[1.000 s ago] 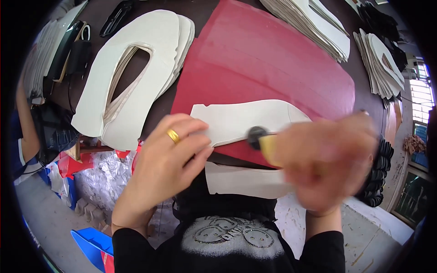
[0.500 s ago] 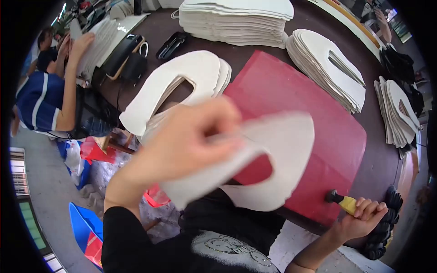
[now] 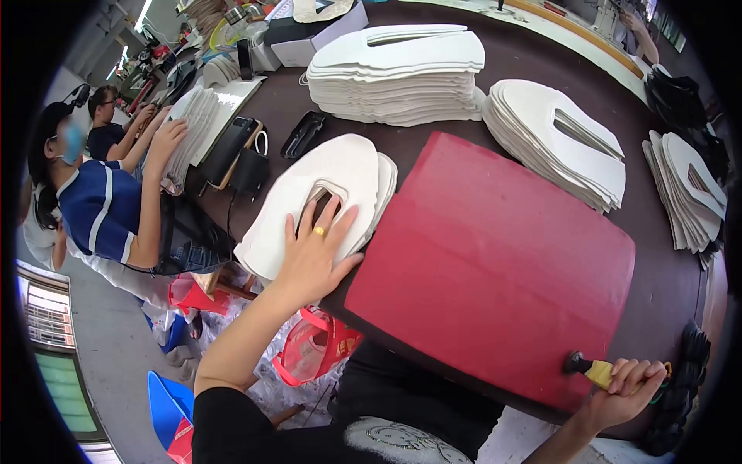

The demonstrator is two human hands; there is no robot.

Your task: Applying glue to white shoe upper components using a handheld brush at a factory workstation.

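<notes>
My left hand [image 3: 313,251] lies with fingers spread on a stack of white U-shaped shoe-upper pieces [image 3: 349,158], left of the red board. Some fingertips reach the edge of the cut-out in the top piece. A gold-coloured ring is on one finger. My right hand [image 3: 630,384] is wrapped round the yellow handle of a small hammer-like tool [image 3: 599,373]. Its dark rounded head rests at the near right corner of the red board [image 3: 495,263]. Nothing lies on the board apart from that tool's head.
Further stacks of white pieces stand at the back [image 3: 394,97], beyond the board [image 3: 549,131] and at the far right [image 3: 684,185]. A black case [image 3: 303,135] lies behind my left hand. At the left, a co-worker in a blue top [image 3: 97,205] handles pieces. Black bundled pieces [image 3: 680,394] sit right.
The white piece my left hand carried over the board is gone from there. That hand has moved left onto the stack and spread its fingers. My right hand keeps its hold; the view has shifted.
</notes>
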